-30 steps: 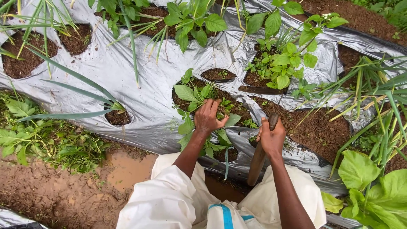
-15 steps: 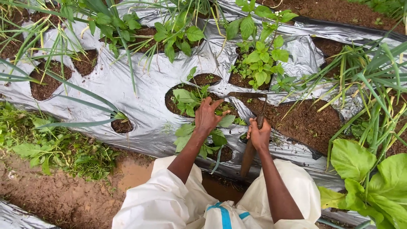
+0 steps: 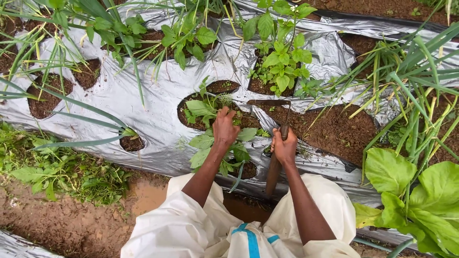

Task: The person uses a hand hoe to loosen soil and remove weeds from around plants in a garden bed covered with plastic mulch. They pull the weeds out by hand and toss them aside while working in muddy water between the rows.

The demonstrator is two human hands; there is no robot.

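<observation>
I note the right hand [image 3: 285,147] clenched on the hand hoe [image 3: 276,143] — handle running back toward me, blade lying beyond the grip, just right of the weeds [image 3: 210,112] — which the nearer left hand [image 3: 225,129] grasps.

muddy puddle [image 3: 153,196] beside large-leafed plant [image 3: 420,200] and grass blades [image 3: 416,71].

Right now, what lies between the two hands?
In the head view, between the left hand and the right hand lie green weed leaves, a strip of silver plastic mulch and some soil.
</observation>
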